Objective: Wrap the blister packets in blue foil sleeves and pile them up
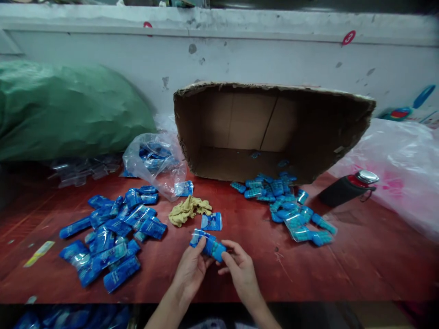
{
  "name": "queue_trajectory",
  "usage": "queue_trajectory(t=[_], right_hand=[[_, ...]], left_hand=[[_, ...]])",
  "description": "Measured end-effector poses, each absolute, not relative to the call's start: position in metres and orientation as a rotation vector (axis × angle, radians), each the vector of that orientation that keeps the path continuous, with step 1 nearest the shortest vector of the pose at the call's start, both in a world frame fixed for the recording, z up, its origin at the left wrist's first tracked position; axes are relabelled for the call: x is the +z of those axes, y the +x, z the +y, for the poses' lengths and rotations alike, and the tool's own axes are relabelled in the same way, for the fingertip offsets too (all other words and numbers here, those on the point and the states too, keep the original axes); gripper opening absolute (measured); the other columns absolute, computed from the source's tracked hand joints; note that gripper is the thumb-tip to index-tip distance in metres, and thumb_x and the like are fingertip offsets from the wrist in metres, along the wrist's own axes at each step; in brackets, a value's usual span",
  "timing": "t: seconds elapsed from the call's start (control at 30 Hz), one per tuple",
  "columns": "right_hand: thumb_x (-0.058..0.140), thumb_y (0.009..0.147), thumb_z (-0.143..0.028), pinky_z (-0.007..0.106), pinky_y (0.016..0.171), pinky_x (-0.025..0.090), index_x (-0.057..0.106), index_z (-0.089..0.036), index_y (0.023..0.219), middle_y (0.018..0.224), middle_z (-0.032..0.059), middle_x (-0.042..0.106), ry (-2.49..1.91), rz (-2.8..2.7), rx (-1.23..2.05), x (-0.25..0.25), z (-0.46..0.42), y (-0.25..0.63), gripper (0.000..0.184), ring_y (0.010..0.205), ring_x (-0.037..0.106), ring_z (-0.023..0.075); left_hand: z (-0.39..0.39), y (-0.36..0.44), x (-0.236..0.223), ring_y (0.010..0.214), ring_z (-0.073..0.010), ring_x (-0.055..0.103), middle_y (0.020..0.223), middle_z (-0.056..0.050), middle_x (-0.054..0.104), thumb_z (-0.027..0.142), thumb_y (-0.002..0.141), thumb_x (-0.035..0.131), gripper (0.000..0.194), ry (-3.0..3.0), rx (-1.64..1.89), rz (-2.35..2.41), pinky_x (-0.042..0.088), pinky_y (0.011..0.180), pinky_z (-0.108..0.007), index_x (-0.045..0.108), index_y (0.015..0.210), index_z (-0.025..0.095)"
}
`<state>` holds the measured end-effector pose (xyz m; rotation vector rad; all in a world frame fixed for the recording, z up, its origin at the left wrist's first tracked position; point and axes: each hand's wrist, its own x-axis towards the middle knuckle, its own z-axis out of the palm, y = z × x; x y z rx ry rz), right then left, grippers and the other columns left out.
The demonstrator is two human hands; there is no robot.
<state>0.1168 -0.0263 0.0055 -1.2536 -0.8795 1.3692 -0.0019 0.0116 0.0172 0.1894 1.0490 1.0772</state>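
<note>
My left hand (pixel 190 269) and my right hand (pixel 240 269) both pinch one small blue packet (pixel 207 243) in clear wrap, just above the red table (pixel 343 260) near its front edge. Another blue packet (pixel 211 221) lies flat just beyond it. A heap of wrapped blue packets (pixel 113 228) lies to the left. Loose blue pieces (pixel 288 201) spill from the mouth of a cardboard box (pixel 270 128) tipped on its side.
A crumpled yellow cloth (pixel 188 209) lies by a clear plastic bag (pixel 154 160) holding more packets. A large green sack (pixel 65 109) fills the left back. A black and red bottle (pixel 346 188) lies at the right beside pink-tinted plastic sheeting (pixel 404 169).
</note>
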Motion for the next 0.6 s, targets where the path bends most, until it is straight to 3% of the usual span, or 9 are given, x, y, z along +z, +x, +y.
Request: queue_trajectory(t=[0.1,0.23,0.43,0.53,0.6], right_hand=[[0.057,0.075,-0.032,0.025,0.053,0.053,0.061,-0.019,0.094,0.085,0.0036,0.06,-1.265,-0.986,1.198,0.002,-0.032,0.107,0.023,0.066,0.057,0.0139],[0.058,0.072,-0.025,0.025,0.054,0.051,0.059,-0.02,0.096,0.086,0.0033,0.061,-1.224,-0.922,1.298,0.008,-0.032,0.105,0.024,0.067,0.057,0.0148],[0.069,0.057,-0.013,0.031,0.085,0.043,0.054,-0.029,0.112,0.1,0.0002,0.056,-1.205,-1.092,1.232,0.013,-0.019,0.125,0.059,0.093,0.053,0.0182],[0.071,0.054,-0.014,0.032,0.085,0.043,0.048,-0.031,0.12,0.118,0.0016,0.048,-1.112,-1.107,1.345,0.009,-0.014,0.132,0.072,0.101,0.051,0.0206],[0.07,0.055,-0.014,0.029,0.077,0.045,0.045,-0.031,0.122,0.12,0.0008,0.049,-1.021,-1.094,1.512,0.009,-0.013,0.134,0.074,0.094,0.054,0.0189]], left_hand=[[0.011,0.002,0.025,0.059,-0.0108,0.06,0.065,0.0,0.063,0.024,0.07,0.063,0.013,0.247,1.14,1.08,0.048,0.057,-0.022,0.057,0.077,0.014],[0.009,-0.003,0.033,0.057,-0.0105,0.059,0.064,-0.001,0.063,0.024,0.069,0.064,0.013,0.369,1.025,0.954,0.047,0.055,-0.021,0.059,0.074,0.014],[0.011,-0.015,0.036,0.086,-0.0187,0.062,0.084,-0.008,0.068,0.02,0.074,0.057,0.02,0.367,0.849,0.7,0.046,0.079,-0.029,0.062,0.093,0.013],[0.009,-0.016,0.034,0.089,-0.0218,0.062,0.087,-0.01,0.069,0.019,0.074,0.058,0.023,0.357,0.795,0.658,0.047,0.079,-0.032,0.062,0.095,0.013],[0.007,-0.015,0.033,0.087,-0.022,0.063,0.086,-0.011,0.07,0.019,0.073,0.058,0.024,0.349,0.772,0.638,0.048,0.076,-0.03,0.062,0.096,0.012]])
